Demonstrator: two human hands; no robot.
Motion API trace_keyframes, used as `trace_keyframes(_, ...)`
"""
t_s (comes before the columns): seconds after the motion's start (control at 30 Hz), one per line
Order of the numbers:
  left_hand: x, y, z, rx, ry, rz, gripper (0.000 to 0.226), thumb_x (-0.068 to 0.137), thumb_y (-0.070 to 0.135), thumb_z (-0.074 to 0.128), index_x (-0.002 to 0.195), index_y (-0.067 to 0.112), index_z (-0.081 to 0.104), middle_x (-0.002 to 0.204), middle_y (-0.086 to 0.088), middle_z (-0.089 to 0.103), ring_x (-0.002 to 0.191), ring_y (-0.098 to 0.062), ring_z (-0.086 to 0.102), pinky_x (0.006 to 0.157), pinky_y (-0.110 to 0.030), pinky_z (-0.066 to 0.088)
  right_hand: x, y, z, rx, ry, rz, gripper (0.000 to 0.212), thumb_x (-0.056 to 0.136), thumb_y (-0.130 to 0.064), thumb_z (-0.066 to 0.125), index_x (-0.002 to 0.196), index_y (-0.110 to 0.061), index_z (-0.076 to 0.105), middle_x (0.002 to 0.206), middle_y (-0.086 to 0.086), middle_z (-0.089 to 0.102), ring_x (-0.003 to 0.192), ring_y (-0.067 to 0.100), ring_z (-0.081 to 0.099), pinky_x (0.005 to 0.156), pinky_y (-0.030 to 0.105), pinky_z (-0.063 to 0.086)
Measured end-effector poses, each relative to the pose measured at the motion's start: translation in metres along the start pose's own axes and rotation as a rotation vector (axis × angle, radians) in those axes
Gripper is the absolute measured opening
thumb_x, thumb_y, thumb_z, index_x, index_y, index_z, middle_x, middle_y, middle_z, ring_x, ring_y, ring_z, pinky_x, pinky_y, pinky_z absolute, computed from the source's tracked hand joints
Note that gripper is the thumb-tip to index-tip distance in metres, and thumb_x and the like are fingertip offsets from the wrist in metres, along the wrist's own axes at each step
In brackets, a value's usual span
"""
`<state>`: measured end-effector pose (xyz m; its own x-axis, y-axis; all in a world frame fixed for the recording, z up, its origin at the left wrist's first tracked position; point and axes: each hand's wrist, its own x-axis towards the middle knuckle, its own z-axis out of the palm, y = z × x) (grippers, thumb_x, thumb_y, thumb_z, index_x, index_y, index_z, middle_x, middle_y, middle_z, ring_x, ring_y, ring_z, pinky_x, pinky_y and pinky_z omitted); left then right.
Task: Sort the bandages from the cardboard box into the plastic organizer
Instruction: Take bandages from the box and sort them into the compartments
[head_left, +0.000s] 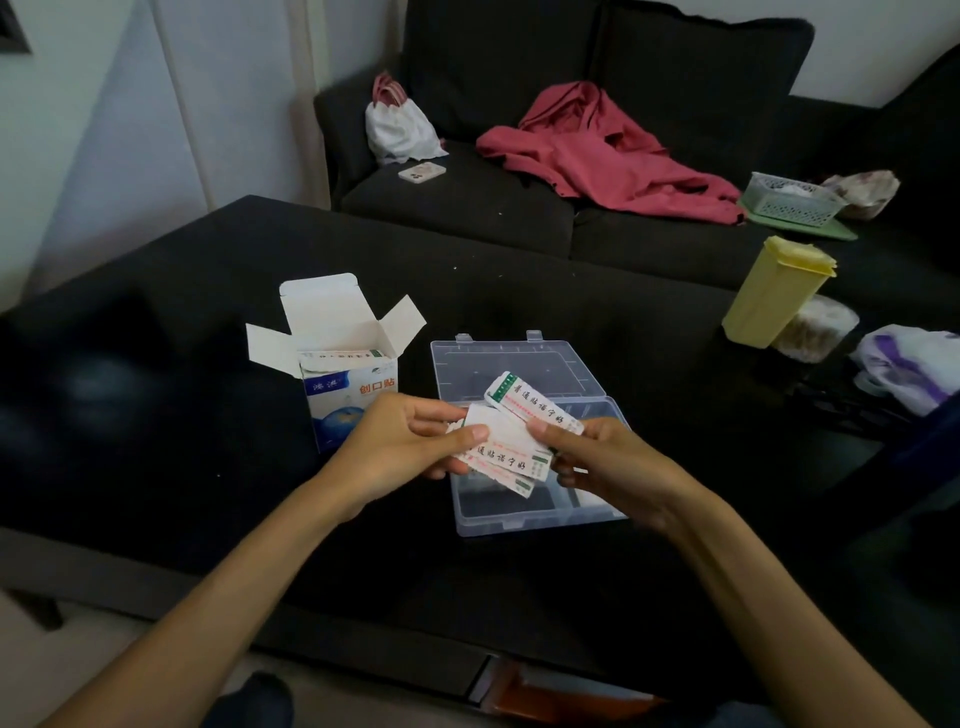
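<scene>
A white and blue cardboard box (353, 395) stands open on the black table, with more bandages (340, 358) showing inside. To its right lies the clear plastic organizer (519, 512), lid folded back. Above the organizer, my left hand (410, 441) holds a fanned stack of wrapped bandages (511, 457), thumb pressed on top. My right hand (602, 460) pinches the stack's right end, where one bandage (535, 402) angles up and away from the others. The hands hide much of the organizer's compartments.
A yellow lidded container (776, 291) and a roll of tissue (815, 330) stand at the table's right, beside a plastic bag (914, 364). Behind is a dark sofa with a red jacket (608, 150), a phone (422, 171), a white bag (397, 124) and a green basket (792, 200).
</scene>
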<state>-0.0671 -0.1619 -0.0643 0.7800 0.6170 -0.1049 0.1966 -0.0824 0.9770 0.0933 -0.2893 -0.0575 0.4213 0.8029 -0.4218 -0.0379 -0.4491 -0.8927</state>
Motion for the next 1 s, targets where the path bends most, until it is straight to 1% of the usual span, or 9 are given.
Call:
trace_keyframes(0.17, 0.0, 0.001, -0.002, 0.056, -0.016, -0.065, 0.016, 0.082, 0.021, 0.07, 0.097, 0.021, 0.066, 0.078, 0.004, 0.073, 0.067, -0.008, 0.07, 0.055, -0.014, 0.053, 0.0, 0.0, -0.001, -0.023, -0.01, 0.0, 0.021, 0.088, -0.026, 0.06, 0.094, -0.008, 0.067, 0.076, 0.003, 0.069, 0.057, 0.006, 0.055, 0.056, 0.015, 0.048)
trace_keyframes(0.23, 0.0, 0.0, -0.006, 0.066, 0.001, -0.103, 0.017, 0.082, 0.021, 0.07, 0.099, 0.019, 0.067, 0.08, 0.004, 0.073, 0.067, -0.007, 0.07, 0.054, -0.014, 0.053, 0.002, 0.0, -0.001, -0.071, 0.036, -0.059, 0.012, 0.09, -0.022, 0.058, 0.099, -0.015, 0.064, 0.077, 0.001, 0.071, 0.056, 0.005, 0.056, 0.058, 0.016, 0.05)
trace_keyframes(0.33, 0.0, 0.0, -0.019, 0.036, 0.077, -0.145, 0.017, 0.083, 0.018, 0.07, 0.099, 0.019, 0.066, 0.076, 0.005, 0.073, 0.065, -0.006, 0.07, 0.055, -0.014, 0.054, 0.0, -0.002, -0.011, -0.22, 0.12, -0.221, 0.015, 0.095, -0.015, 0.051, 0.107, -0.016, 0.059, 0.076, 0.001, 0.066, 0.062, 0.006, 0.057, 0.058, 0.017, 0.049)
trace_keyframes(0.4, -0.001, -0.001, -0.027, -0.016, 0.165, -0.135, 0.016, 0.083, 0.015, 0.07, 0.098, 0.018, 0.065, 0.074, 0.004, 0.072, 0.061, -0.004, 0.069, 0.055, -0.015, 0.055, -0.004, -0.005, -0.021, -0.359, 0.076, -0.248, 0.018, 0.098, -0.017, 0.044, 0.109, -0.015, 0.057, 0.079, 0.001, 0.061, 0.064, 0.006, 0.054, 0.057, 0.015, 0.046)
trace_keyframes(0.47, -0.002, -0.002, -0.031, -0.066, 0.232, -0.108, 0.015, 0.083, 0.014, 0.07, 0.095, 0.019, 0.064, 0.076, 0.003, 0.072, 0.059, -0.003, 0.068, 0.056, -0.017, 0.055, -0.008, -0.008, -0.022, -0.493, -0.059, -0.181, 0.021, 0.101, -0.022, 0.037, 0.107, -0.016, 0.056, 0.083, -0.001, 0.06, 0.066, 0.004, 0.052, 0.057, 0.013, 0.044)
trace_keyframes(0.53, -0.004, -0.003, -0.031, -0.08, 0.266, -0.077, 0.014, 0.084, 0.014, 0.07, 0.092, 0.021, 0.061, 0.074, 0.005, 0.071, 0.058, -0.003, 0.067, 0.058, -0.019, 0.055, -0.008, -0.009, -0.013, -0.701, -0.117, -0.139, 0.025, 0.102, -0.024, 0.034, 0.105, -0.015, 0.057, 0.088, -0.003, 0.059, 0.068, 0.004, 0.051, 0.061, 0.015, 0.045)
trace_keyframes(0.63, -0.003, -0.002, -0.031, -0.074, 0.283, -0.042, 0.011, 0.084, 0.015, 0.069, 0.088, 0.022, 0.062, 0.07, 0.009, 0.071, 0.059, -0.004, 0.068, 0.062, -0.022, 0.054, 0.001, -0.007, 0.003, -1.021, -0.073, -0.177, 0.03, 0.101, -0.027, 0.037, 0.11, -0.011, 0.061, 0.101, 0.003, 0.064, 0.073, 0.006, 0.052, 0.077, 0.029, 0.049)
trace_keyframes(0.73, -0.004, -0.001, -0.032, -0.078, 0.29, -0.032, 0.012, 0.085, 0.015, 0.069, 0.087, 0.024, 0.061, 0.075, 0.006, 0.071, 0.059, -0.004, 0.068, 0.06, -0.02, 0.054, 0.009, -0.008, 0.015, -1.196, -0.062, -0.192, 0.029, 0.1, -0.029, 0.041, 0.118, -0.019, 0.062, 0.118, 0.001, 0.063, 0.097, 0.016, 0.061, 0.09, 0.04, 0.051)
trace_keyframes(1.0, -0.003, -0.001, -0.035, -0.098, 0.304, -0.035, 0.012, 0.085, 0.015, 0.069, 0.093, 0.021, 0.063, 0.081, 0.003, 0.071, 0.061, -0.005, 0.068, 0.062, -0.021, 0.055, 0.02, -0.013, 0.02, -1.186, -0.192, -0.196, 0.024, 0.098, -0.029, 0.046, 0.117, -0.021, 0.058, 0.126, 0.0, 0.059, 0.099, 0.012, 0.057, 0.089, 0.035, 0.051)
